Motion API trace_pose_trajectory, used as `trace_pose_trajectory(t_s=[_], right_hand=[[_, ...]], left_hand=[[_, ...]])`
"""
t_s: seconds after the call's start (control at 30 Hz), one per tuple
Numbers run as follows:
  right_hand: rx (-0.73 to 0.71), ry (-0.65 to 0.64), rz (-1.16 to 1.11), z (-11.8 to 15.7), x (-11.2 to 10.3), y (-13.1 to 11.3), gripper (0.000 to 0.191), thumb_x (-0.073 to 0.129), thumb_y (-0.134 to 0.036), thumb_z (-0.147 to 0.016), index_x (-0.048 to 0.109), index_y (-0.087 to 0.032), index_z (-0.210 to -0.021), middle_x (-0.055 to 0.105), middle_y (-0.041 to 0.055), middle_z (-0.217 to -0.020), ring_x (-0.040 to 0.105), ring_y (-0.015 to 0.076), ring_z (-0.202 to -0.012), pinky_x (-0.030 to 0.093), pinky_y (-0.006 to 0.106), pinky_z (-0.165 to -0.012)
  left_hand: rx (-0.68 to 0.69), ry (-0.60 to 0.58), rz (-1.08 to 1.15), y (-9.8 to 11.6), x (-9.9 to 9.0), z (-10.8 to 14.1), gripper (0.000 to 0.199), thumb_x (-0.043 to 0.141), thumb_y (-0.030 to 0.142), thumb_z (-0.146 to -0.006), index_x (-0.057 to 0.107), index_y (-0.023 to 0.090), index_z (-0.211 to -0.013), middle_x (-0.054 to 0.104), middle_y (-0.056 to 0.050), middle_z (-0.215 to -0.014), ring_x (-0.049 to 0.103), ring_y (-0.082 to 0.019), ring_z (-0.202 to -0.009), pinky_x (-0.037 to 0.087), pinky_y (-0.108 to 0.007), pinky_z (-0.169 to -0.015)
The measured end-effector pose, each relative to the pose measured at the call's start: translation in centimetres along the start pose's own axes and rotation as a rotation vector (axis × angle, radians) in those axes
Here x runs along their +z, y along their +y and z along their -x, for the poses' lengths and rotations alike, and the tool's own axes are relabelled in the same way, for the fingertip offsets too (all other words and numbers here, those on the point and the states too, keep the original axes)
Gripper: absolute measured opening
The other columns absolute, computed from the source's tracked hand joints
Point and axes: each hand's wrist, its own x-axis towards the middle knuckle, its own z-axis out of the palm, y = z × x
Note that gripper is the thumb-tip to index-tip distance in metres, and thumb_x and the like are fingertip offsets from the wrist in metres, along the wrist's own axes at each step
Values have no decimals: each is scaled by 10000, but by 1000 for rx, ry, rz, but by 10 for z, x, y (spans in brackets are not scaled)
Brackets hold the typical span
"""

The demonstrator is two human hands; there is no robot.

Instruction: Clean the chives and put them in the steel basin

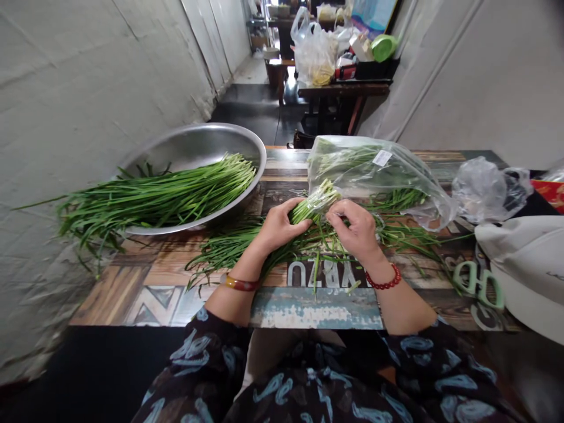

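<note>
My left hand [284, 228] is wrapped round a bunch of garlic chives [233, 242] lying on the patterned table. The pale stem ends point away from me, and a shiny clear band appears to circle them. At those ends my right hand [352, 226] is closed in a pinch; what its fingertips hold is too small to make out. Loose chive scraps [326, 258] lie beneath and between the hands. To the left, a large steel bowl [220, 134] holds a heap of chives [176, 191], their leaf tips hanging over the rim.
Behind my right hand lies a clear plastic bag [379, 164] with more chives inside. A crumpled plastic bag [480, 185], green-handled scissors [478, 282] and a pale cap [524, 264] are at the right. A wall [66, 147] borders the left side. Another loaded table [343, 89] stands beyond.
</note>
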Motion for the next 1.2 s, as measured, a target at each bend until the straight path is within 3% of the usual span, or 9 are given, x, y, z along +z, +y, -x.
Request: trace_pose_trajectory(t_s=[0.07, 0.27, 0.43, 0.63, 0.8, 1.0, 1.13, 1.2], right_hand=[[50, 62, -37, 2, 2, 4, 211, 555, -324, -929, 590, -238, -740, 655, 22, -759, 609, 175, -745, 483, 327, -741], [437, 314, -420, 3, 16, 34, 248, 646, -455, -863, 600, -222, -790, 614, -29, -710, 572, 115, -634, 473, 238, -584], [579, 481, -654, -6, 15, 42, 290, 733, -433, -755, 557, -206, -726, 591, -47, -676, 520, 67, -578, 399, 174, -492], [794, 481, -826, -9, 10, 49, 312, 784, -423, -698, 577, -194, -748, 625, -32, -680, 523, 50, -519, 400, 143, -418], [777, 578, -851, -9, 6, 56, 308, 785, -410, -730, 570, -196, -785, 652, -26, -712, 620, 65, -587, 575, 177, -583], [718, 753, -915, -12, -12, 66, 243, 766, -337, -786, 568, -196, -778, 646, -48, -694, 643, 53, -632, 594, 174, -679], [673, 869, -927, -14, -29, 68, 180, 714, -262, -836, 558, -200, -772, 632, -53, -703, 630, 38, -646, 582, 156, -717], [609, 847, -894, -15, -33, 60, 189, 708, -288, -845, 549, -210, -781, 618, -62, -715, 619, 35, -642, 572, 149, -705]], left_hand=[[-17, -3, 16, 0, -1, 0, 501, 677, 318, -760, 670, 93, -1207, 743, -96, -1124, 682, -239, -1017, 490, -328, -962], [-21, -68, 38, 3, -6, 2, 484, 679, 332, -766, 693, 116, -1199, 749, -75, -1115, 679, -245, -1022, 493, -329, -959], [6, -159, 7, 4, -3, 1, 445, 665, 312, -759, 713, 112, -1154, 754, -69, -1081, 681, -235, -970, 504, -309, -902], [59, -366, -67, 3, -7, 1, 426, 656, 270, -742, 727, 149, -1144, 771, -22, -950, 693, -205, -852, 521, -278, -829], [95, -400, -102, 4, -8, 3, 412, 660, 235, -713, 750, 198, -1114, 779, -6, -969, 697, -197, -852, 510, -249, -799], [73, -381, -167, 4, -5, 3, 386, 647, 252, -730, 752, 188, -1096, 765, -10, -860, 687, -187, -767, 490, -237, -721], [106, -404, -241, 3, -2, 3, 364, 658, 254, -717, 762, 219, -1064, 781, -24, -954, 701, -209, -833, 488, -249, -759], [107, -392, -298, 3, 0, 4, 369, 669, 270, -713, 759, 245, -1070, 782, -32, -988, 706, -226, -858, 488, -261, -755]])
